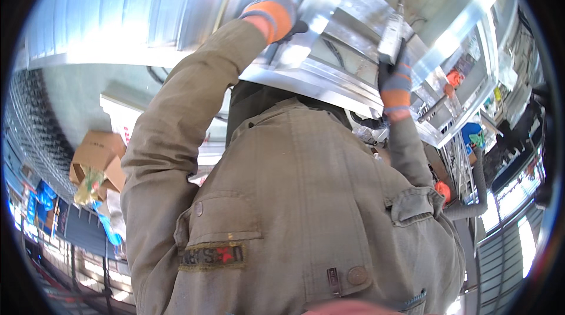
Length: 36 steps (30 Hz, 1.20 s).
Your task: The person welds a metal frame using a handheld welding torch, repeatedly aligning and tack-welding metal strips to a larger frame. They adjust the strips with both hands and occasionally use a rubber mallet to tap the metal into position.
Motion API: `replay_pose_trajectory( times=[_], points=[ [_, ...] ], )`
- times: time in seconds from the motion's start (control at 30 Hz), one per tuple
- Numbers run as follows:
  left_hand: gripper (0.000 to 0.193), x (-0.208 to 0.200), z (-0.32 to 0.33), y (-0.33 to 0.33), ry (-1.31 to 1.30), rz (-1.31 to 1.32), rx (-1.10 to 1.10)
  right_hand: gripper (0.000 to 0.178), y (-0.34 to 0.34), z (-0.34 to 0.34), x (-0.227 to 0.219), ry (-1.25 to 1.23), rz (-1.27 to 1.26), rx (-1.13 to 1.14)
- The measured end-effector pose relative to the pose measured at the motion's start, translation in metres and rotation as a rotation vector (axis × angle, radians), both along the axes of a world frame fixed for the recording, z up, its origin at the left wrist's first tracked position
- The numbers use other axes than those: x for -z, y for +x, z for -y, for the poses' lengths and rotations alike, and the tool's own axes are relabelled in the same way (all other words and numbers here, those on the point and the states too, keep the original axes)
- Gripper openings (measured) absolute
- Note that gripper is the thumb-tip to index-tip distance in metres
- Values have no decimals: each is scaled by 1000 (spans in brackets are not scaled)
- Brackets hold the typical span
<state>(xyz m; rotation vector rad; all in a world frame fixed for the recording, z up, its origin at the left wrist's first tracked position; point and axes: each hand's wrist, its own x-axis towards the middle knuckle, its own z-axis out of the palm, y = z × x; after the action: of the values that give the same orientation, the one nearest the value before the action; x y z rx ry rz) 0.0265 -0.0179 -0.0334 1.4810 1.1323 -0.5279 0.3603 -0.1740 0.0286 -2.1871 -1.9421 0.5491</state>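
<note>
Right hand [395, 82], gloved: grip clamped on 1 white tool [391, 38], narrow tip pointing away from the body, amid silver framing [321, 86]. Left hand [273, 17], gloved: at the edge of the silver ribbed panel [159, 15]; whether its grip is closed cannot be told. Work appears under way; finished and remaining portions cannot be judged. Count: 2 hands, 1 tool, 1 panel, 1 cardboard box [97, 153] at far left; frame members overlap, uncounted.
</note>
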Motion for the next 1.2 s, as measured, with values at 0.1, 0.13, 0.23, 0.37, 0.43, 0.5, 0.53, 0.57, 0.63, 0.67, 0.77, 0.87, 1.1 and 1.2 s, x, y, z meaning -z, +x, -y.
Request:
replay_pose_trajectory(
  times=[0.1,0.13,0.23,0.37,0.43,0.5,0.53,0.57,0.63,0.67,0.77,0.87,1.1,1.2],
  points=[
    [50,11,-1,9,-89,-103,41,83,-8,-6,20,-145,197,165],
    [54,14,-2,12,-132,-124,24,82,-8,-8,26,-153,220,177],
    [61,21,-5,21,-253,-173,31,81,-8,-8,35,-56,307,172],
    [53,18,-4,19,-299,-161,-109,72,-3,-6,30,-124,308,200],
    [49,16,-1,18,-294,-116,-214,66,6,1,20,-5,219,122],
    [47,13,3,19,-270,-110,-270,57,22,15,12,146,55,90],
    [48,11,4,20,-241,-116,-275,49,41,22,9,256,-85,76],
    [48,9,6,20,-216,-126,-279,42,65,41,2,351,50,90],
    [49,5,11,18,-193,-160,-286,42,146,67,-1,372,163,232],
    [49,4,11,20,-190,-177,-286,44,188,83,5,448,298,335],
    [49,1,11,22,-165,-194,-291,91,313,159,31,162,631,747],
    [50,-1,10,22,-158,-183,-284,116,418,217,79,-153,587,909],
    [51,-2,11,25,-153,-225,-278,78,493,246,180,-137,-268,1050],
    [51,-2,9,24,-141,-247,-241,65,481,233,158,-109,400,788]
  ],
)
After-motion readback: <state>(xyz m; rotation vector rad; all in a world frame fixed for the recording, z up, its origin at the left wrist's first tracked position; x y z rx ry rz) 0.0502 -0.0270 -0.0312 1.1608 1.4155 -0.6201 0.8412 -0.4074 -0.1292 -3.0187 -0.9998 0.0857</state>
